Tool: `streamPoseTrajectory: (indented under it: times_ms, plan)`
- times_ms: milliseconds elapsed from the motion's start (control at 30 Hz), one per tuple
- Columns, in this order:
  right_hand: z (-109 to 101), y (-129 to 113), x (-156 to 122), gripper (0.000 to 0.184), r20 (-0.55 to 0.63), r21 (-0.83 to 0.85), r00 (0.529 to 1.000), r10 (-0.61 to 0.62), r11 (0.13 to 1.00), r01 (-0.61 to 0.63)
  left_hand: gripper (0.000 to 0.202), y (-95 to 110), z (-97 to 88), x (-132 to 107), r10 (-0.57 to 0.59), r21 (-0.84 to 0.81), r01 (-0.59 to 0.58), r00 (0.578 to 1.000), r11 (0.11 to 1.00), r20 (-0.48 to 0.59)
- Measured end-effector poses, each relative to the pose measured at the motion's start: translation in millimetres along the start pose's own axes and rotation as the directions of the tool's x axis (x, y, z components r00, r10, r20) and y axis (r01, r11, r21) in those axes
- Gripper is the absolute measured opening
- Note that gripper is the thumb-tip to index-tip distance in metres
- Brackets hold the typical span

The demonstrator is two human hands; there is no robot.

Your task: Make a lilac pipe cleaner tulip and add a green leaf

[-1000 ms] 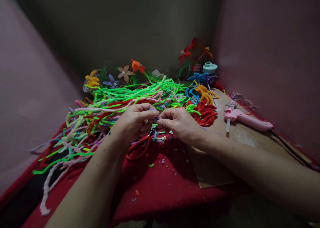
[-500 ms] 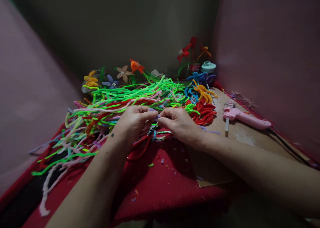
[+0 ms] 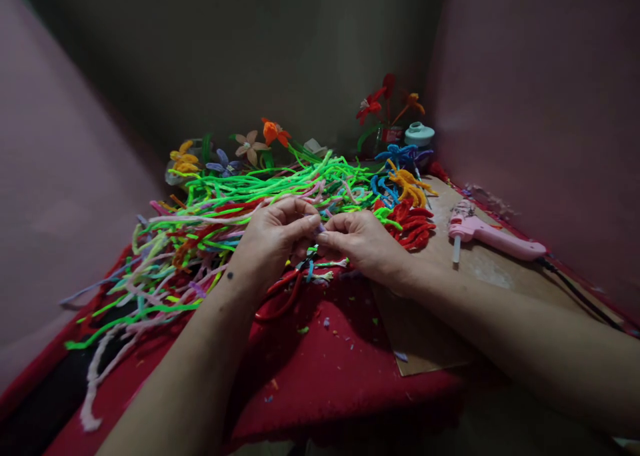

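Note:
Between my fingertips is a short purple pipe cleaner (image 3: pixel 321 229), mostly hidden by the fingers. My left hand (image 3: pixel 283 233) pinches it from the left, thumb against forefinger. From the right, my right hand (image 3: pixel 363 246) pinches it too, and the two hands nearly touch. Just below them lie red-handled pliers or cutters (image 3: pixel 287 299), their dark jaws partly under my left hand. Several short pipe cleaner ends (image 3: pixel 325 276) in green, white and blue lie beside the jaws. A large heap of coloured pipe cleaners (image 3: pixel 240 193) spreads behind and left of my hands.
A pink glue gun (image 3: pixel 495 239) with a cord rests on a brown board (image 3: pixel 425 343) at right. Red petal-like pieces (image 3: pixel 413 226) lie near my right hand. Finished fuzzy flowers (image 3: pixel 250 148) stand at the back. Scraps dot the red cloth (image 3: pixel 320 389).
My left fingers have curled further over the purple pipe cleaner, and less of it shows. My right hand stays pinched at nearly the same spot. The view has shifted slightly.

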State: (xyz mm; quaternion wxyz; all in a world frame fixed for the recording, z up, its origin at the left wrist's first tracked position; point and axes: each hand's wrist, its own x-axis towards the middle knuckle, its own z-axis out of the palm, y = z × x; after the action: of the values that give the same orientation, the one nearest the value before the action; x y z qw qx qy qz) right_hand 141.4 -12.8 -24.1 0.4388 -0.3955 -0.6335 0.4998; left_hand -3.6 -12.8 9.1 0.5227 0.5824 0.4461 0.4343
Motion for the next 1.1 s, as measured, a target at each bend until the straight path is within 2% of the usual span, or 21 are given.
streamPoseTrajectory:
  times_ms: [100, 233, 433, 600, 700, 800, 933, 1000, 1100]
  plan:
    - [1.2, -1.0, -1.0, 0.018, -0.002, 0.026, 1.000, -0.003, 1.000, 0.003, 0.017, -1.3, -3.0, 1.4, -0.026, 0.022, 0.026, 0.999, 0.999, 0.025]
    - [0.7, -3.5, -2.5, 0.022, -0.016, 0.063, 0.998, -0.067, 0.996, 0.068, 0.015, -2.0, -6.4, 2.3, 0.017, -0.049, -0.013, 0.996, 0.999, 0.087]
    - [-1.7, -2.9, -0.6, 0.028, -0.075, 0.046, 0.992, -0.097, 0.994, 0.101, 0.021, -1.4, -5.4, 0.2, -0.076, 0.142, 0.072, 0.997, 0.987, 0.024]
    - [-3.3, -2.7, 1.6, 0.028, -0.024, 0.142, 0.996, -0.088, 0.986, 0.091, 0.015, -0.5, -2.4, -0.9, 0.036, 0.086, -0.042, 0.997, 0.995, 0.068]
    - [-2.7, -2.9, 1.3, 0.028, -0.001, 0.174, 0.998, -0.067, 0.982, 0.066, 0.013, -2.2, -3.9, -0.3, 0.034, 0.098, -0.042, 0.996, 0.994, 0.082]
    - [-0.9, -1.6, 0.6, 0.024, -0.007, 0.156, 0.998, -0.066, 0.985, 0.066, 0.015, -2.5, -5.2, 0.4, -0.025, 0.084, 0.024, 1.000, 0.996, 0.014]
    - [0.6, 0.6, 0.4, 0.020, -0.078, 0.088, 0.991, -0.108, 0.989, 0.115, 0.020, 0.7, -4.0, 0.8, -0.109, -0.001, 0.109, 0.989, 0.994, -0.095]
    - [0.8, 1.4, 0.3, 0.020, -0.100, 0.025, 0.987, -0.125, 0.991, 0.128, 0.019, 1.9, -4.3, 0.8, -0.113, 0.043, 0.118, 0.988, 0.992, -0.110]
    - [1.4, 3.2, -0.2, 0.019, -0.121, -0.084, 0.981, -0.149, 0.987, 0.139, 0.015, 2.5, -7.0, 0.4, -0.104, 0.143, 0.112, 0.992, 0.983, -0.067]
